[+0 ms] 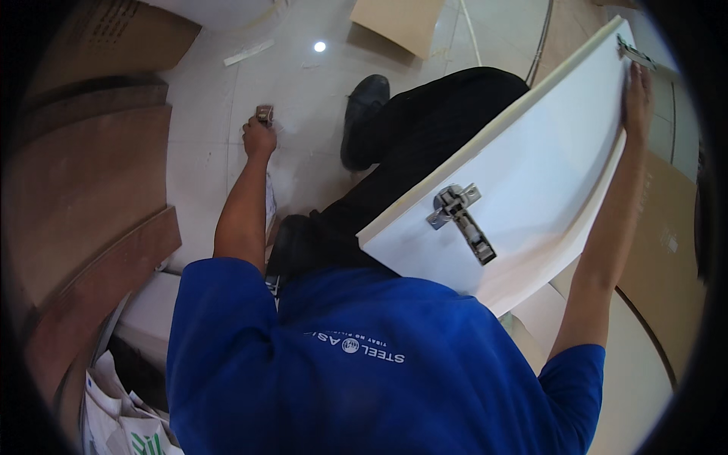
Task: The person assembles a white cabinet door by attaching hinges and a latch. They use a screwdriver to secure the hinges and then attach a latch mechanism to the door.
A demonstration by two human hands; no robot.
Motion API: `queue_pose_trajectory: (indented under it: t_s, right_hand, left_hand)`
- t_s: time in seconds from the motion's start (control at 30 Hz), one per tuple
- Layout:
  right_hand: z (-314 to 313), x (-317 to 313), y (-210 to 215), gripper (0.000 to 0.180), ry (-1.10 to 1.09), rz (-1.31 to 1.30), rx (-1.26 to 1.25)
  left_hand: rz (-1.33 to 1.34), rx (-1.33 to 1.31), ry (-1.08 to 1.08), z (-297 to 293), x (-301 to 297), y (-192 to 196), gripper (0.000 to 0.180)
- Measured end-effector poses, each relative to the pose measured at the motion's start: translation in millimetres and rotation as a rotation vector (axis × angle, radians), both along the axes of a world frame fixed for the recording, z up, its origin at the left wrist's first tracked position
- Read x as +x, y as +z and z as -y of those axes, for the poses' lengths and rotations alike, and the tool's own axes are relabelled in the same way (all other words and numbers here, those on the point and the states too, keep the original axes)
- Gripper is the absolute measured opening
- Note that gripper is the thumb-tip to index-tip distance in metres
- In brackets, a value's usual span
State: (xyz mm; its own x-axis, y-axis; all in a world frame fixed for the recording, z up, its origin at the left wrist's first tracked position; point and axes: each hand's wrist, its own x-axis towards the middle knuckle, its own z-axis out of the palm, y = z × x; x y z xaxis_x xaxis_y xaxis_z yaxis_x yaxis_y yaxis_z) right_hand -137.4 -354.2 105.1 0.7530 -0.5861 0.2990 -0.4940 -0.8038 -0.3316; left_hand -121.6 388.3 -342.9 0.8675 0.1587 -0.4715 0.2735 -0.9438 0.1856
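On the floor to the left, my left hand (260, 139) is closed around a small brown, boxy object (264, 114); its exact kind is too small to make out. My right hand (638, 102) grips the right edge of a white cabinet door (523, 159), near its far corner, with the fingers along the edge. The door lies tilted across my lap and right leg. Two metal concealed hinges are on its white face: the near hinge (464, 221) towards the middle of my body, and the far hinge (635, 54) just beyond my right fingers.
Brown boards (98, 174) lean along the left side, with a white printed bag (125, 413) below them. Cardboard (402, 23) lies on the tiled floor (201, 159) ahead. A large brown sheet (667, 227) is at the right, beyond my forearm. My dark shoe (366, 114) rests near the middle.
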Motion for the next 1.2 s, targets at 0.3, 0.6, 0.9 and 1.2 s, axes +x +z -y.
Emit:
queue_pose_trajectory:
  t_s: [0.3,0.6,0.9,1.2]
  right_hand:
    - [-70,-5,62,0.030,0.010,0.704,0.137]
    - [-339,17,71,0.077,1.170,0.031,0.438]
    - [-335,18,66,0.061,1.131,0.012,0.179]
    - [-338,3,34,0.067,0.849,0.150,0.371]
  left_hand:
    - [-0.528,-1.885,0.593,-1,50,171,0.062]
    - [-0.582,-2.275,0.108,135,63,349,0.078]
    - [-0.785,-2.278,-0.154,179,59,407,0.077]
    - [0.178,-2.037,-0.260,247,46,418,0.069]
